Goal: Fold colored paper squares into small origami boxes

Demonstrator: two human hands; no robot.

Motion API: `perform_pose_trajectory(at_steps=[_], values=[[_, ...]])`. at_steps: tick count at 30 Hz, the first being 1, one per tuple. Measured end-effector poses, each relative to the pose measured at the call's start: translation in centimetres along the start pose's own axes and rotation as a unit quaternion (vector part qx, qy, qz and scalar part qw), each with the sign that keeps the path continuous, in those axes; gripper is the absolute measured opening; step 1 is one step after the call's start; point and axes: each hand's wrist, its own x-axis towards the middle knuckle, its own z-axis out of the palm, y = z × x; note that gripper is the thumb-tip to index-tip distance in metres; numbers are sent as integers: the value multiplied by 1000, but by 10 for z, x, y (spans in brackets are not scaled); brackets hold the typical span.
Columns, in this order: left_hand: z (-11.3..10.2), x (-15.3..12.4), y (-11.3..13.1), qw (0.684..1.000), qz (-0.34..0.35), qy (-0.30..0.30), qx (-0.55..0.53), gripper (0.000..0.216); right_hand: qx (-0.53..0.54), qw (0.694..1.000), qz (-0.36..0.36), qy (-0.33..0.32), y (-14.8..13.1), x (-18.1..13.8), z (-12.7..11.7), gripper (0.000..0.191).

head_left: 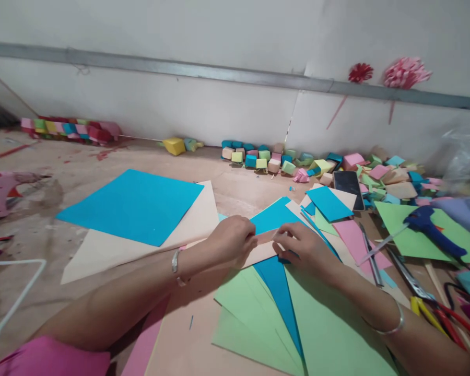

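My left hand (232, 240) had its fingers curled in, thumb and fingertips closed on one end of the peach paper (264, 251). My right hand (305, 248) was bent more loosely round the other end, fingers slightly apart yet on the paper; its thumb's exact grip I couldn't tell. The peach paper stretched between them, just below the centre of the frame, with what looked like a crease along it. To work it well, I judged, both ends wanted even tension, edges lined up before any pressing, and light pressure from the middle outward. Beneath lay the blue paper (280, 284) and green sheets (254, 313), fanned toward the bottom; such a loose pile could slip, so a flat, firm base would help. Farther out, at the right, sat the cutter (371, 256) and the scissors (413, 284), best kept clear of my wrist.
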Motion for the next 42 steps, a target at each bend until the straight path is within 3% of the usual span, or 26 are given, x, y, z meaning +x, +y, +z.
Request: perform_pose_trajectory(at_steps=[4,12,16,23,26,29,31,34,37,39,42], values=[[-2,-4,10,999,27,25,-3,29,-53,995,-78,20,2,0,3,20],[17,3,1,993,86,66,52,20,-103,993,-48,18,6,-2,6,5],[20,5,0,992,77,78,55,21,-103,995,-14,-8,7,-1,6,13],[11,1,7,999,1,44,-18,10,-63,997,44,1,16,2,11,8],[7,0,8,996,-14,43,-78,7,-12,999,49,1,19,1,10,22],[5,-1,7,996,-4,38,-85,12,39,999,12,2,18,-1,5,11],[6,0,4,997,-8,33,-73,14,42,999,-35,3,14,-3,1,14],[9,1,0,997,-16,29,-71,18,3,994,-100,-45,8,-7,-7,14],[10,1,0,997,-1,19,-75,18,3,988,-111,-109,4,-9,-14,10],[8,-1,1,998,7,1,-66,11,19,986,-105,-126,3,-9,-18,11],[5,-4,3,999,10,-22,-43,22,27,985,-110,-129,2,-9,-18,16]])
